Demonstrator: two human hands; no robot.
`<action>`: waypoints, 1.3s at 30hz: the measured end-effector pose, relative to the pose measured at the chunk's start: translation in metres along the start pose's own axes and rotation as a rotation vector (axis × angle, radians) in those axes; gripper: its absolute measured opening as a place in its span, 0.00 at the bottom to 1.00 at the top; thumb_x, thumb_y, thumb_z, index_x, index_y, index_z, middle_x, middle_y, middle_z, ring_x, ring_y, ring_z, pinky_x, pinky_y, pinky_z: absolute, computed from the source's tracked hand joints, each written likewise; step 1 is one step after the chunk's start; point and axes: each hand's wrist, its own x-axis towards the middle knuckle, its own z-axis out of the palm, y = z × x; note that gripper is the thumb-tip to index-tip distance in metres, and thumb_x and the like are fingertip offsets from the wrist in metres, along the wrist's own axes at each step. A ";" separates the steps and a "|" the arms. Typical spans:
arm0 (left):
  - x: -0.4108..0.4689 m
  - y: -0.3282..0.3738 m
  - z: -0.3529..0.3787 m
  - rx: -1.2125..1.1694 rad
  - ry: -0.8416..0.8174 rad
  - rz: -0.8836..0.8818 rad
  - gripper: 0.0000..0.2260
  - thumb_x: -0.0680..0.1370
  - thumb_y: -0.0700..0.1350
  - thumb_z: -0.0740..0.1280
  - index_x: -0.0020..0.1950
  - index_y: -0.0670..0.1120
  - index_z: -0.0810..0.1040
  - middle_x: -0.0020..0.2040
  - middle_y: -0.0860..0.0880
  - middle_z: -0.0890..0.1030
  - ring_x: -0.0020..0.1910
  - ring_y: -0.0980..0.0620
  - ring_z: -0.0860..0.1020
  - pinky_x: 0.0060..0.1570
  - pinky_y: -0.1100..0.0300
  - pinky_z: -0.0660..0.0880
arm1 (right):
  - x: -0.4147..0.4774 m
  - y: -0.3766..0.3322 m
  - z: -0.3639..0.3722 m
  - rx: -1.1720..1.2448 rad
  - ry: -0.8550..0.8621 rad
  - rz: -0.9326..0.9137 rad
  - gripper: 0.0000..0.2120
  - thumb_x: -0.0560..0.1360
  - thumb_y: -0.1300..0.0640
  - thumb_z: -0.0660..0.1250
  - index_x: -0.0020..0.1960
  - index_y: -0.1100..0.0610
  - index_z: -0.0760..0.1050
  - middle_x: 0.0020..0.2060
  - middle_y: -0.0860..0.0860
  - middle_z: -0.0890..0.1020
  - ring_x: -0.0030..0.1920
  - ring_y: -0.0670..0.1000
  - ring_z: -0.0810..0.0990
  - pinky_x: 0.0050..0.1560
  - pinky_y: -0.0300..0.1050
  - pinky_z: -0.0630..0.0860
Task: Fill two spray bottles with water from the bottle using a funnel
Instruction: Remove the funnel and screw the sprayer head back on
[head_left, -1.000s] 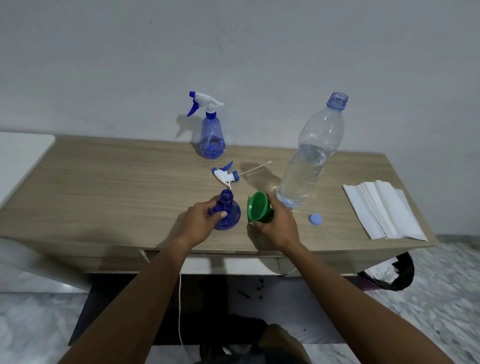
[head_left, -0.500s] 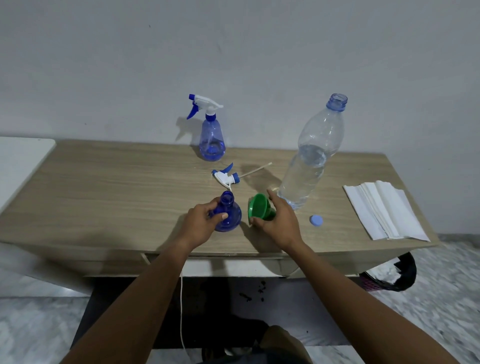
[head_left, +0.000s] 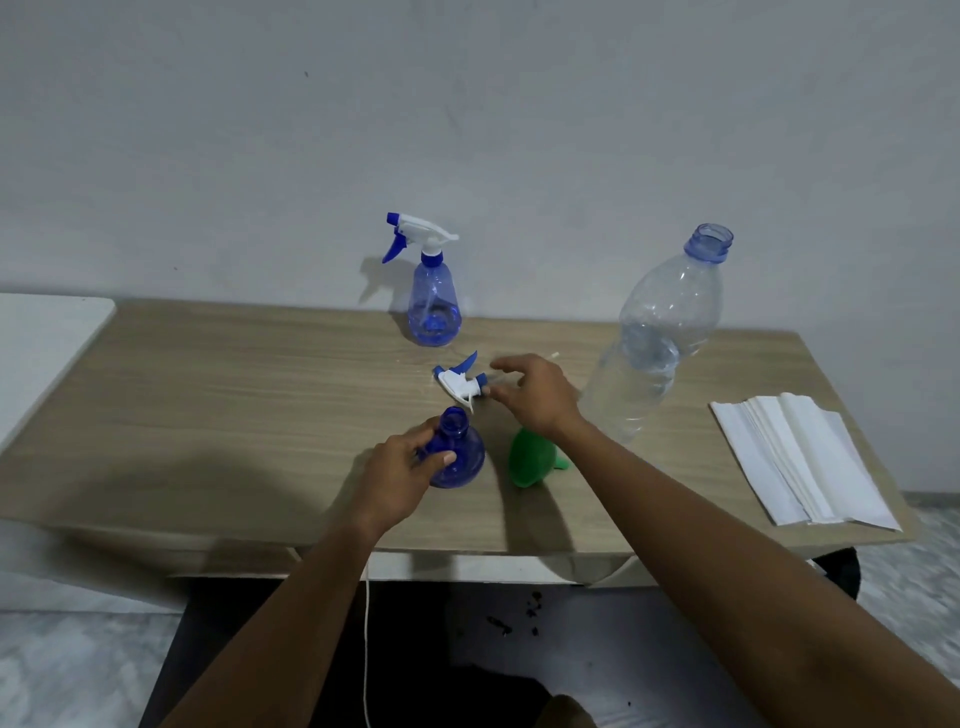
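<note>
Head: funnel (head_left: 527, 460) just beside right grip (head_left: 535, 395)

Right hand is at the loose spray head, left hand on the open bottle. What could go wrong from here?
1. The uncapped water bottle stands close beside the right forearm; a sideways swing could tip it and soak the paper towels.
2. The funnel lies on its side just under that forearm, so it might be nudged and roll.
3. The right hand is spread over the spray head without a firm hold; a loose pinch could drop it.
</note>
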 end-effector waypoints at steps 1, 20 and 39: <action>0.002 -0.002 -0.002 0.011 0.002 -0.002 0.21 0.80 0.47 0.70 0.72 0.58 0.74 0.58 0.59 0.82 0.58 0.59 0.79 0.52 0.72 0.72 | 0.011 0.002 0.002 -0.018 -0.032 0.023 0.22 0.73 0.47 0.75 0.66 0.49 0.80 0.66 0.48 0.81 0.65 0.52 0.78 0.64 0.51 0.75; 0.014 -0.002 -0.013 -0.102 -0.026 0.009 0.19 0.80 0.39 0.70 0.71 0.48 0.76 0.60 0.60 0.79 0.56 0.66 0.77 0.49 0.81 0.69 | 0.058 0.016 0.015 -0.184 -0.203 -0.073 0.10 0.71 0.61 0.74 0.53 0.56 0.84 0.45 0.55 0.84 0.45 0.54 0.79 0.44 0.44 0.72; 0.013 -0.007 -0.015 -0.066 -0.014 0.015 0.19 0.79 0.45 0.71 0.70 0.50 0.78 0.60 0.51 0.84 0.61 0.54 0.80 0.66 0.54 0.75 | -0.043 -0.088 -0.071 0.760 -0.040 -0.399 0.12 0.79 0.69 0.67 0.62 0.68 0.78 0.53 0.69 0.83 0.47 0.53 0.82 0.53 0.44 0.80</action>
